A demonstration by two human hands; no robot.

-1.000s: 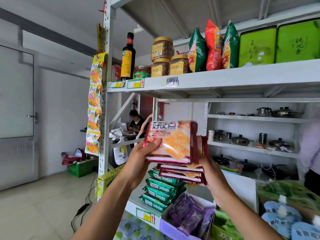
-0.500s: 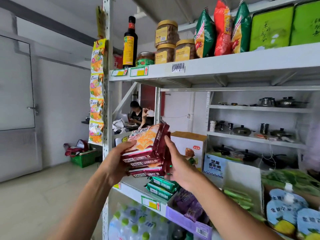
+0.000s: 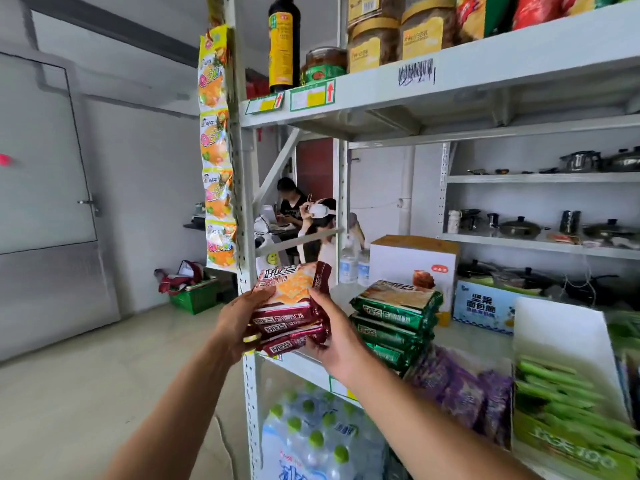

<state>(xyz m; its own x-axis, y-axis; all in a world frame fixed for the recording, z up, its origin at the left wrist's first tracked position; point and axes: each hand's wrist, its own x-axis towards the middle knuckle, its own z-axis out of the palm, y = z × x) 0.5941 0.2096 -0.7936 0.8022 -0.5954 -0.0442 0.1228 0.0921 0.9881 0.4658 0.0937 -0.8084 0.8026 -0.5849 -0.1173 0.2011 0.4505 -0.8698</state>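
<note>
A stack of maroon cracker packs sits between both my hands, just left of the shelf's front corner post. My left hand grips the stack's left side, thumb on the top pack. My right hand grips its right side from below. The stack hangs over the front left edge of the middle shelf. A pile of green cracker packs lies on that shelf just to the right.
Purple snack packs and green packs lie further right. A white carton stands behind. Water bottles fill the bottom shelf. Jars and a dark sauce bottle stand on the top shelf. Two people sit behind the rack.
Both hands have carried the maroon stack down and left, from above the green packs to the shelf's front left corner. The camera has tilted and the stack lies flatter.
</note>
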